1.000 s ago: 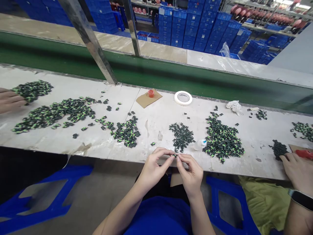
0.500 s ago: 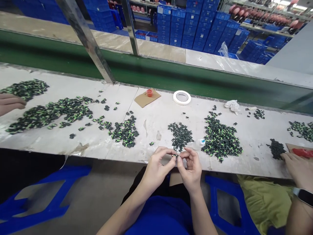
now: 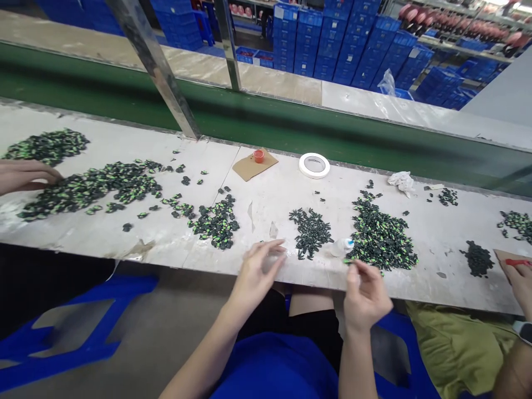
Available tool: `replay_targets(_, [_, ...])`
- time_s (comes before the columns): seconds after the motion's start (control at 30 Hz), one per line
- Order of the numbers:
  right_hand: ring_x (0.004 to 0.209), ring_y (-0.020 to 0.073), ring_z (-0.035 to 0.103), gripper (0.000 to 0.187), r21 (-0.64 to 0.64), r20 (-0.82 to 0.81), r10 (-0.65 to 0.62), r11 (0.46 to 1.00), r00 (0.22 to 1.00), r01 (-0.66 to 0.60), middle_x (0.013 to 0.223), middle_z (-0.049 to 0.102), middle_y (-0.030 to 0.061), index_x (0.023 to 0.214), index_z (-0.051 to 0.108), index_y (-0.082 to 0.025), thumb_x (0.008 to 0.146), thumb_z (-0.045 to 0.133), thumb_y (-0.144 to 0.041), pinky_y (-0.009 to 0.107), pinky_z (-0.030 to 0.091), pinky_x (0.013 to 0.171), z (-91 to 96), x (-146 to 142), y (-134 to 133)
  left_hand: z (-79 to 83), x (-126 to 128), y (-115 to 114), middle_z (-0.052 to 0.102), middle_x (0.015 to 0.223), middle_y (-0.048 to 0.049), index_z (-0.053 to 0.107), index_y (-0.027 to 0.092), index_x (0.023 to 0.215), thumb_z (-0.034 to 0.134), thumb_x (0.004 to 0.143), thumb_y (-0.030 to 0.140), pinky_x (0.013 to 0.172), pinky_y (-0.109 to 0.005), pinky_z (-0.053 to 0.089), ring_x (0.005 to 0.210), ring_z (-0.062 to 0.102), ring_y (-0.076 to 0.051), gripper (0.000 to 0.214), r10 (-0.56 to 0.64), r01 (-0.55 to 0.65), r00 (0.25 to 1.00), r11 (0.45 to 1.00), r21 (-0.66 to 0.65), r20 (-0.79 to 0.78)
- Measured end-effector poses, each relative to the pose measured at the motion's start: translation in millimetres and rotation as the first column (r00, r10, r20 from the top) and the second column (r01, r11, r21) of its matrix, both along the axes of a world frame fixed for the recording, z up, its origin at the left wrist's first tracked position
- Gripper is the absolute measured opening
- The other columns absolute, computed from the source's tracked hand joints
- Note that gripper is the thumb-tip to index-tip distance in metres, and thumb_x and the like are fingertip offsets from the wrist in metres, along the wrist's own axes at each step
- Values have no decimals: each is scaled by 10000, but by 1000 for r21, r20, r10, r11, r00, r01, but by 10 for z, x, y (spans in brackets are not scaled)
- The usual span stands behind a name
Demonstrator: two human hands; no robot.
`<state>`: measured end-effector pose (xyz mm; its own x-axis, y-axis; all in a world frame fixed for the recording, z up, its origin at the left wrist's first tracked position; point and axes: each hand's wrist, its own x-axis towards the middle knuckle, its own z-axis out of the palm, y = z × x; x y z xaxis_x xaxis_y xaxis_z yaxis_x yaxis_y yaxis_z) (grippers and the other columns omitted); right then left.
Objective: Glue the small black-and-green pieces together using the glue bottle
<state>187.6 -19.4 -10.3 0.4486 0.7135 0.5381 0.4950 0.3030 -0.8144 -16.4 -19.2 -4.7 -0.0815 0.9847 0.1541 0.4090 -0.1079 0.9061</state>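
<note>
My left hand (image 3: 255, 274) reaches over the near edge of the white worktable (image 3: 266, 205), its fingers stretched out and apart, slightly smeared, with nothing seen in them. It lies left of a small pile of dark pieces (image 3: 311, 231). My right hand (image 3: 366, 296) is lower right of that pile, thumb and forefinger pinched together at the near edge of a larger pile of black-and-green pieces (image 3: 382, 238). What the pinch holds is too small to make out. A small white bottle (image 3: 341, 246) lies between the two piles.
Another black-and-green pile (image 3: 216, 223) lies to the left. A tape roll (image 3: 314, 165), a red cap (image 3: 258, 156) on cardboard and a crumpled tissue (image 3: 401, 180) sit further back. Co-workers' hands (image 3: 25, 174) (image 3: 519, 282) work at both ends. A green conveyor (image 3: 291, 130) runs behind.
My hands, joined on a tiny piece in front of me, have parted. The right moved right to the black-and-green pile; the left opened and went forward over the table edge.
</note>
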Motion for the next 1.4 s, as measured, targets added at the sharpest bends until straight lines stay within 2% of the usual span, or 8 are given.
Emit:
replay_targets(0.1, [795,212,659,243,-2,-60,-232,973,971,232,885,671,92,941,676,-152,824,667,-365,388,556,749,38,262,164,-80,-209,79,741,973,-65,695,253,992,536,875,187,887,-469,427,983,597,-275,207,146,-123,944,988,95,-296])
replay_targets(0.33, [1214,368,394,669,-180,452,30,982,892,58,1208,577,171,1211,593,-185,735,653,-650,592,357,993,-103,325,247,-184,-431,155,725,1098,-46,715,252,968,383,699,-76,841,-434,427,1012,603,-260,539,-49,87,863,995,51,-503])
replay_targets(0.5, [1201,363,358,444,-192,496,51,980,867,53,1166,598,163,1047,623,-199,807,623,-573,590,338,981,-194,196,287,-203,-457,181,724,1003,-61,731,255,905,422,809,-5,805,-412,448,924,615,-250,415,-31,105,845,989,108,-533])
replay_targets(0.63, [1188,306,465,298,-192,332,120,980,936,-57,1126,636,136,972,573,-208,819,652,-451,534,387,996,-140,146,277,-145,-408,208,699,894,-56,726,246,886,538,872,133,750,-383,442,853,605,-238,220,-47,127,830,986,106,-556])
replay_targets(0.77, [859,224,672,329,-281,-63,240,927,969,-248,930,710,83,935,510,-212,754,726,-383,381,545,763,-109,74,167,-168,-241,221,669,800,-43,711,225,820,626,863,245,722,-366,453,801,589,-224,98,-66,143,857,983,113,-511])
replay_targets(0.87, [658,187,672,327,-291,-209,283,896,936,-336,772,707,32,855,542,-200,697,765,-378,291,535,590,-106,1,104,-242,-122,214,669,785,-33,709,225,825,683,830,282,731,-346,488,807,596,-213,62,-53,118,915,983,141,-401])
replay_targets(1.13, [627,203,673,223,-184,-265,236,939,935,-290,719,726,43,792,695,-168,708,732,-371,292,526,563,-70,-215,91,-304,-130,120,736,887,-49,720,222,985,670,835,221,826,-351,555,863,694,-201,158,-50,63,995,986,152,-88])
replay_targets(1.4, [477,131,555,268,-260,-55,192,945,980,-200,541,629,-11,681,664,-160,776,687,-409,230,445,470,-126,-314,81,-345,-78,123,741,859,-54,731,192,907,685,817,233,786,-328,592,781,733,-193,109,22,-14,999,984,177,-42])
